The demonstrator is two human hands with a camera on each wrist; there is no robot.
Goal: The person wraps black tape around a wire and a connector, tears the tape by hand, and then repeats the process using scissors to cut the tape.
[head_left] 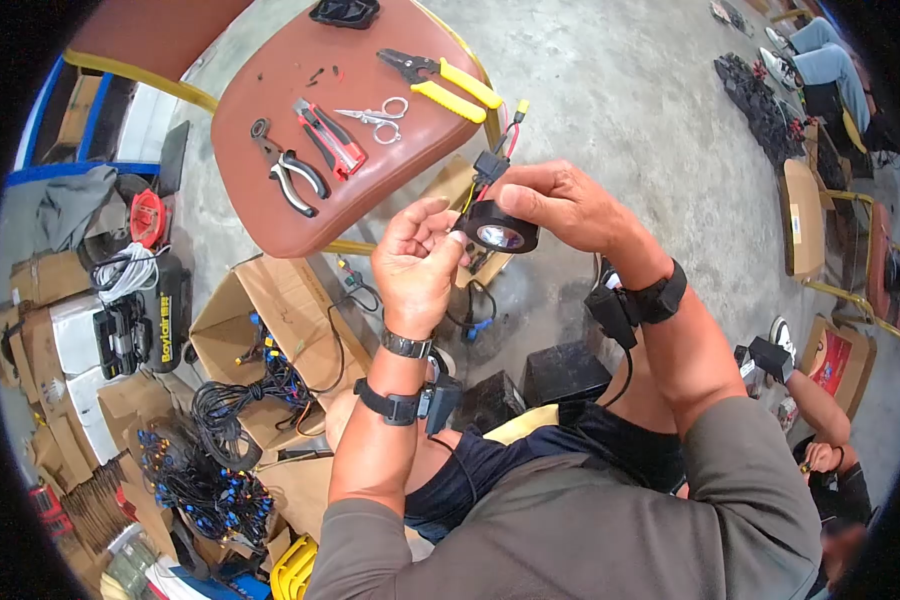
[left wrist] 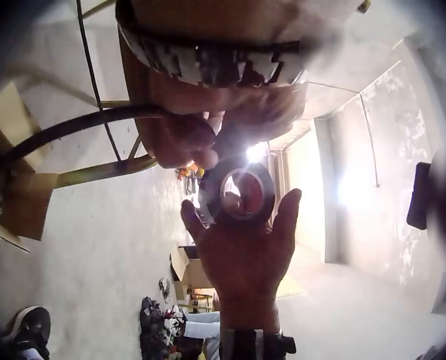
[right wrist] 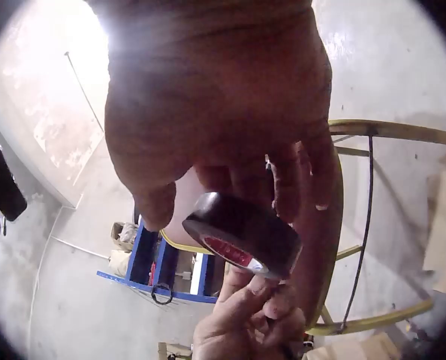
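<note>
My right hand (head_left: 570, 205) holds a roll of black electrical tape (head_left: 482, 212), its thumb near the top of the roll. In the right wrist view the tape roll (right wrist: 245, 229) is tilted, with a red and white inner core. Close beside it, my left hand (head_left: 417, 255) pinches a thin wire lead between thumb and forefinger, right at the edge of the roll. Above the fingertips stand a black plug housing (head_left: 489, 166), red and yellow wires, and a yellow connector (head_left: 521, 107). The left fingers partly hide the pinched spot.
On a brown chair seat (head_left: 240, 190) lie pliers (head_left: 288, 175), a red cutter knife (head_left: 332, 140), scissors (head_left: 378, 118) and yellow-handled wire strippers (head_left: 440, 83). Cardboard boxes (head_left: 300, 310) and bundled cables (head_left: 235, 410) stand at the left. Another person's arm (head_left: 820, 415) shows at the right.
</note>
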